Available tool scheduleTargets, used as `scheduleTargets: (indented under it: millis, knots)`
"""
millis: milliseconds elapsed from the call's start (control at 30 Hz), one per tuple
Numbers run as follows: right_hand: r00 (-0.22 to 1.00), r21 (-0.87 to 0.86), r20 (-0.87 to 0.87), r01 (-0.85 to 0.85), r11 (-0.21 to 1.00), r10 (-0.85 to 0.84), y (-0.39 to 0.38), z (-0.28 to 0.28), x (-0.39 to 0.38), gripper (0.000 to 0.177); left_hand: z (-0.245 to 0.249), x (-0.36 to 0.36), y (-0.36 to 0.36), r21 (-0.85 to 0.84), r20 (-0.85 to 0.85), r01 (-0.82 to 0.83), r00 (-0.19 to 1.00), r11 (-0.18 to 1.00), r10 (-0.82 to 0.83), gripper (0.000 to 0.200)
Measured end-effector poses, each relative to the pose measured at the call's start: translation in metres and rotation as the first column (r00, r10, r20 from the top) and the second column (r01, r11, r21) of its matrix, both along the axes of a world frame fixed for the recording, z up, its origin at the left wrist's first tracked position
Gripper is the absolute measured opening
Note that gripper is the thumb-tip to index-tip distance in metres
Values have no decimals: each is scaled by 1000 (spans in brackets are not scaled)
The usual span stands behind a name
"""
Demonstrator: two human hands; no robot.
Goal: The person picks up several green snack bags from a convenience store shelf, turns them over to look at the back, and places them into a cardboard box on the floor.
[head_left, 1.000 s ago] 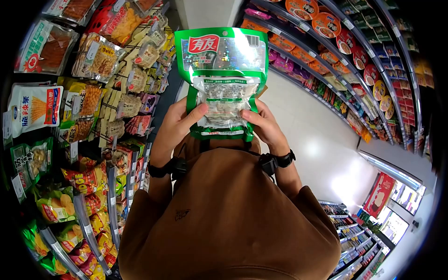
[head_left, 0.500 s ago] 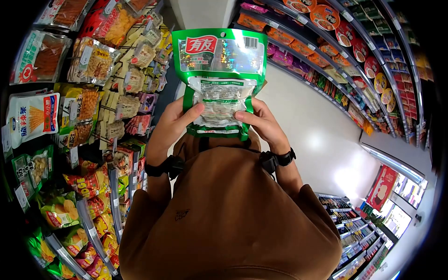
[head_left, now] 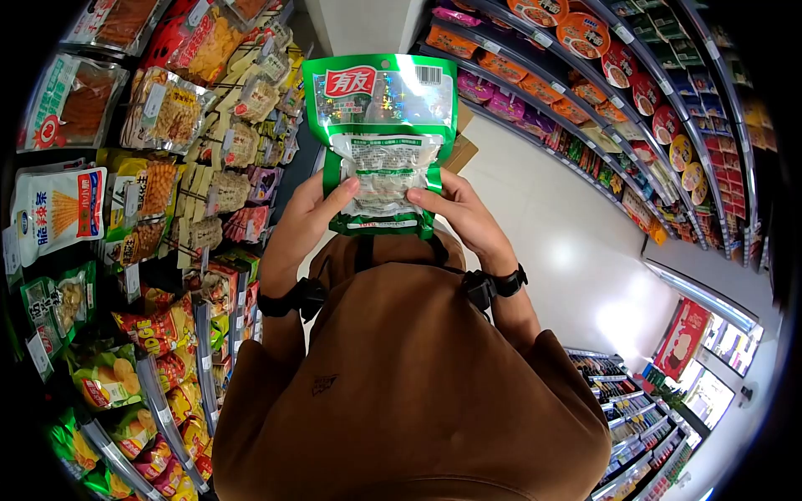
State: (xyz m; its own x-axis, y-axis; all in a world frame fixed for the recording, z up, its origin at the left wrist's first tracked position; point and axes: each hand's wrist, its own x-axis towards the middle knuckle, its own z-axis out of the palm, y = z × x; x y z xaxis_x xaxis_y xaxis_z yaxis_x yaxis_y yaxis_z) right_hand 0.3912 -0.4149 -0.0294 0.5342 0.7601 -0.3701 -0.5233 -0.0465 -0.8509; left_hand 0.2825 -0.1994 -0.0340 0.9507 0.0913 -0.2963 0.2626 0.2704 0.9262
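A green and silver snack packet (head_left: 384, 154) with a red logo and a hang hole is held upright in front of me, its printed text panel facing my eyes. My left hand (head_left: 316, 209) grips its lower left edge, thumb lying on the front. On the opposite edge, my right hand (head_left: 458, 213) pinches the packet the same way. The fingers of both hands go behind the packet and are mostly hidden. Black straps with small boxes circle both wrists.
At left, a rack of hanging snack packets (head_left: 163, 108) stands close, with bagged snacks (head_left: 109, 376) on shelves below. Shelves of instant noodle bowls (head_left: 582, 33) curve along the upper right. A cardboard box (head_left: 470, 146) shows behind the packet, on the pale floor (head_left: 551, 225).
Both hands have shifted the packet slightly to the left and tilted it a little. More of the cardboard box now shows behind it. The grip is the same.
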Motion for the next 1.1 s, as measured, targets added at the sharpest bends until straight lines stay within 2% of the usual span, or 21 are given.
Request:
scheduleTargets:
  millis: [133, 367, 433, 467, 533, 567, 633, 767, 900, 967, 1000, 1033, 1100]
  knots:
    - [998, -15, 36, 46, 999, -46, 5, -3, 3, 37, 4, 5, -3, 5, -1, -14, 1000, 1000, 14, 30]
    - [998, -38, 59, 11, 999, -8, 4, 0, 17, 40, 3, 17, -2, 77, 36, -27, 999, 997, 24, 32]
    - [987, -149, 162, 30, 988, -5, -2, -6, 24, 38, 2, 21, -1, 100, 47, -35, 998, 994, 31, 32]
    - [987, -148, 161, 30, 989, -6, -5, -8, 27, 38, 2, 22, -1, 102, 46, -35, 998, 994, 30, 32]
    - [948, -121, 300, 150, 981, -108, -10, -11, 34, 33, 3, 27, -2, 132, 35, -55, 998, 990, 50, 32]
    - [947, -120, 301, 154, 981, -112, -13, -10, 35, 33, 2, 29, -2, 132, 36, -50, 998, 990, 46, 32]
    - [912, -91, 347, 265, 960, -219, -17, -6, 34, 29, -1, 31, -3, 122, 34, -79, 997, 989, 75, 33]
    - [907, -53, 371, 235, 971, -199, -21, 6, 27, 28, -4, 33, -6, 145, 8, -43, 999, 988, 42, 33]
    - [906, -67, 389, 211, 975, -169, -13, 5, 21, 30, -9, 37, -17, 69, 62, -60, 997, 996, 56, 34]
    - [853, -64, 502, 200, 978, -141, -7, 1, 17, 34, -9, 40, -25, 31, 89, -55, 995, 998, 52, 37]
    - [861, -81, 500, 159, 984, -98, -7, -2, 17, 49, -9, 42, -30, 20, 105, -19, 994, 1000, 16, 39]
    - [860, -80, 500, 159, 984, -98, -7, -6, 14, 49, -8, 43, -33, 9, 122, 17, 992, 1000, -18, 41]
    - [855, -55, 508, 155, 986, -106, -4, -11, 8, 67, -14, 41, -35, 9, 101, 60, 993, 998, -61, 48]
